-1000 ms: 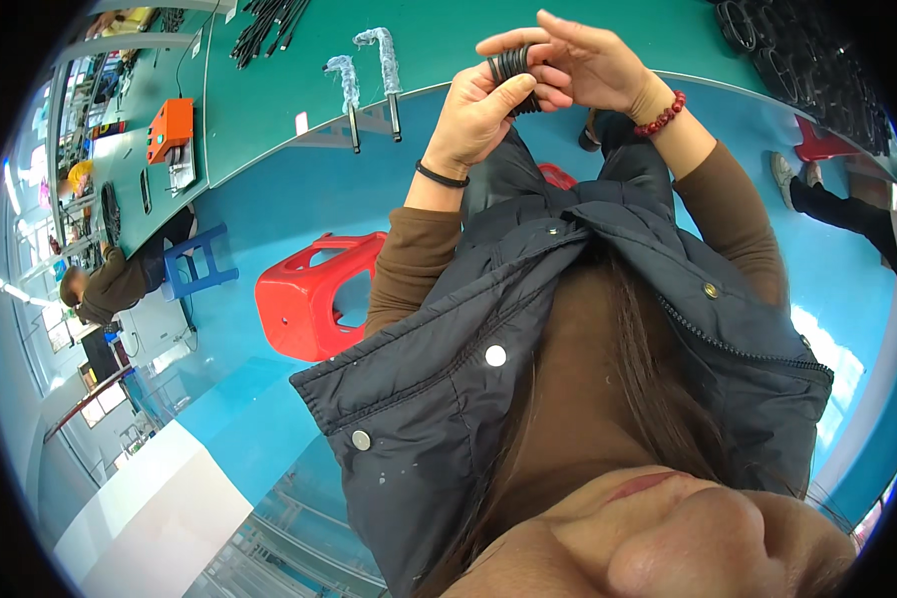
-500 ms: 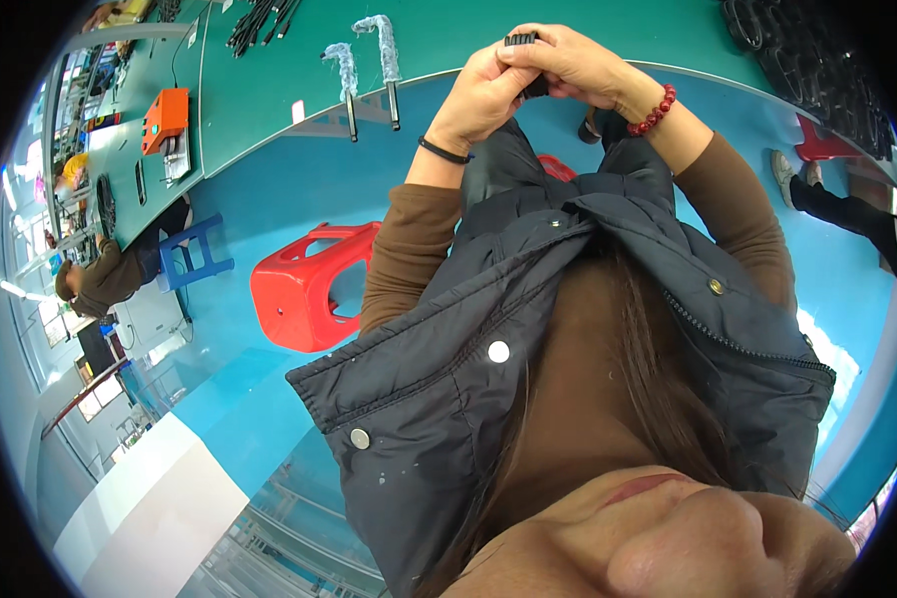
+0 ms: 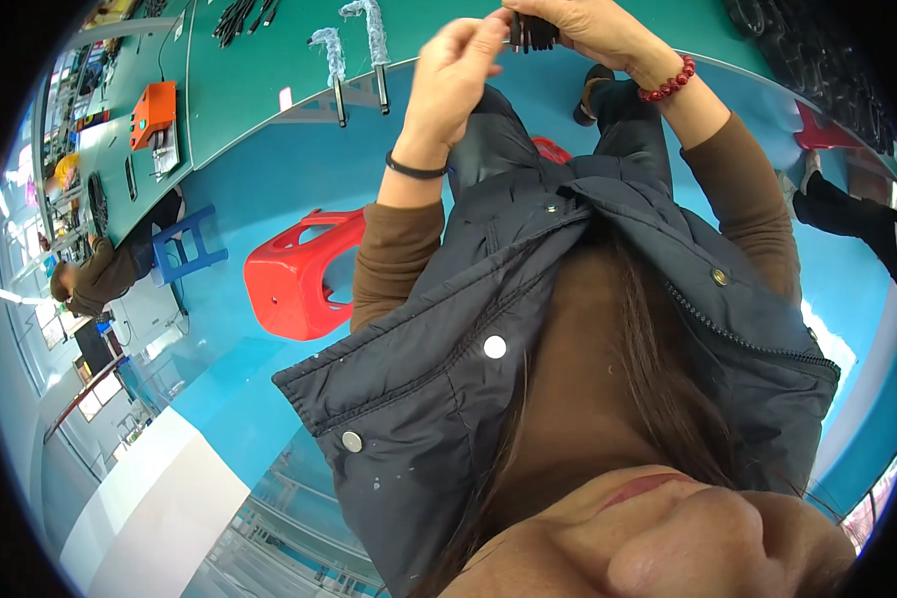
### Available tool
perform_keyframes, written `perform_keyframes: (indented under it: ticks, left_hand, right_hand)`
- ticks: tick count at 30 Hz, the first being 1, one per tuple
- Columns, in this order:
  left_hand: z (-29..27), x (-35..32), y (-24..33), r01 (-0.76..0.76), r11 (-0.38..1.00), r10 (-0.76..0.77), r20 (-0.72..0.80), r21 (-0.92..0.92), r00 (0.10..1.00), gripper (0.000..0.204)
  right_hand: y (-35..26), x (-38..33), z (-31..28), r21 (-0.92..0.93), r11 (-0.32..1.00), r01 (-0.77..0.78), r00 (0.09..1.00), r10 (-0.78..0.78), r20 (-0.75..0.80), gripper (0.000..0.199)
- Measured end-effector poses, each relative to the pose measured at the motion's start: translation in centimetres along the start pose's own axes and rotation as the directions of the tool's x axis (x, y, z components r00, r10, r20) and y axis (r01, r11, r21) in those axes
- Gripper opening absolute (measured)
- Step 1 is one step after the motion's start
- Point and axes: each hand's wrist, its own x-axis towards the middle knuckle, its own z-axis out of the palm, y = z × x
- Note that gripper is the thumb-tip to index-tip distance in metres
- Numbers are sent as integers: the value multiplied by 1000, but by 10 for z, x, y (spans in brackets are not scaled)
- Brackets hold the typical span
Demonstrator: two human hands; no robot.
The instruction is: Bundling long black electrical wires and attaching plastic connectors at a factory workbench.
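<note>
A coiled bundle of black cable [image 3: 536,34] is held in my right hand [image 3: 608,36], over the near edge of the green table [image 3: 448,38]. Its fingers wrap the bundle from the right, and a red bead bracelet circles the wrist. Just left of the bundle, my left hand [image 3: 452,84] has its thumb and fingers drawn together. Whatever they pinch is too small and blurred to make out. A dark band sits on the left wrist.
Two wrapped rods [image 3: 378,50] stick out over the table edge, left of my hands. Loose black cables [image 3: 244,18] lie behind them; dark coils [image 3: 807,70] pile up at the far right. An orange device [image 3: 153,116] stands left, above a red stool [image 3: 294,284] and blue stool [image 3: 186,246].
Both hands were together around the black bundle. Now my left hand has drawn away to the left and lower, while my right hand keeps the bundle, slightly higher in view.
</note>
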Motion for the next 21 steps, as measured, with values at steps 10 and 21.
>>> perform_keyframes:
  ticks: [10, 21]
  left_hand:
    - [10, 9, -22, 216, 863, 6, 438, -456, 899, 27]
    - [7, 8, -17, 52, 980, 38, 433, -194, 901, 20]
  right_hand:
    - [-11, -19, 42, 8, 989, 150, 989, -150, -9, 28]
    - [-6, -15, 46, -65, 933, 355, 934, -357, -21, 27]
